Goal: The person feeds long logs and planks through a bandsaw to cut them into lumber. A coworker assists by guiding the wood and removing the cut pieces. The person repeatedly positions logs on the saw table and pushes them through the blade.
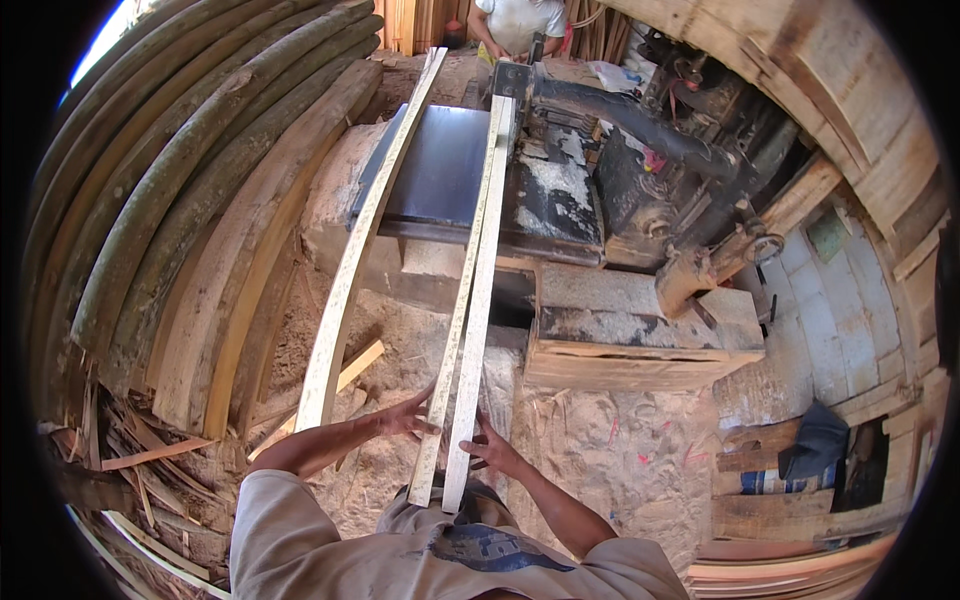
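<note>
Two long, narrow wooden strips run from my waist up to the saw table, close together at the far end and slightly apart near me. My left hand is closed at the left edge of the left strip, with its fingertips partly behind the wood. On the other side, my right hand grips the right strip, thumb against its face. The far ends of both strips rest by the upright dark part of the saw. A third long strip lies across the left part of the dark metal table.
Stacked logs and slabs line the left side. Machinery with a handwheel and a wooden box stand right. Sawdust and offcuts cover the floor. Beyond the table, another person stands with hands near the saw.
</note>
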Demonstrator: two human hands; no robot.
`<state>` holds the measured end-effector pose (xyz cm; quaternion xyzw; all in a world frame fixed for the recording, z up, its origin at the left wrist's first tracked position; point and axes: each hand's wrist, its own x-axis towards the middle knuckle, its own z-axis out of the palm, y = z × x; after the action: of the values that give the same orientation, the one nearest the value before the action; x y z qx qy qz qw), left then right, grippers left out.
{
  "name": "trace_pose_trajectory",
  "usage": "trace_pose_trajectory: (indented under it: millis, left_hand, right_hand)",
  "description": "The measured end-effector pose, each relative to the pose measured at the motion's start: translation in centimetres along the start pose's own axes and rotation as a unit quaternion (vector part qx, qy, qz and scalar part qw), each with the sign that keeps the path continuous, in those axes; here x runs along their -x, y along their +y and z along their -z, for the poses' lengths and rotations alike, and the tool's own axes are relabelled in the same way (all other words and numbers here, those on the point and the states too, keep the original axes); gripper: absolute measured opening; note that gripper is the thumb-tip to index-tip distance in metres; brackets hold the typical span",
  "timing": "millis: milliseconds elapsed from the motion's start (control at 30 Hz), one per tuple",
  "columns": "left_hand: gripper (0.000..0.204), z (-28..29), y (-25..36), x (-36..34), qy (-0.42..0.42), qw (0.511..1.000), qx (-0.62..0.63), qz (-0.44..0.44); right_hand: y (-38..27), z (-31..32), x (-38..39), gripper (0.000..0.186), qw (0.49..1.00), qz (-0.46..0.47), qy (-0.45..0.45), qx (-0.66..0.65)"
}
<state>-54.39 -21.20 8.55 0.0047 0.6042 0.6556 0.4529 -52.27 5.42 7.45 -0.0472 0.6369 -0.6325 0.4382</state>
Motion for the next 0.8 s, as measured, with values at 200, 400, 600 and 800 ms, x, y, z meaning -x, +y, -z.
trace_pose_trajectory:
  millis: [200,400,600,800]
  left_hand:
    - [0.116,-9.5,-8.6,8.0,0.005,1.000,-0.020,0.005]
    - [0.115,-17.8,-15.3,15.9,0.009,1.000,-0.028,-0.003]
    - [0.114,-25.5,-23.1,22.8,0.013,1.000,-0.018,0.010]
    - [0.117,-34.4,-30.1,30.0,0.003,1.000,-0.014,0.018]
  right_hand:
    - [7.1,-8.7,10.3,0.106,1.000,0.000,-0.001,0.004]
    - [14.7,-16.1,18.2,0.105,1.000,-0.005,0.002,-0.014]
    - [20.6,-24.1,26.6,0.097,1.000,0.027,0.009,-0.008]
    - [32.0,-29.9,33.1,0.096,0.990,0.098,0.039,0.091]
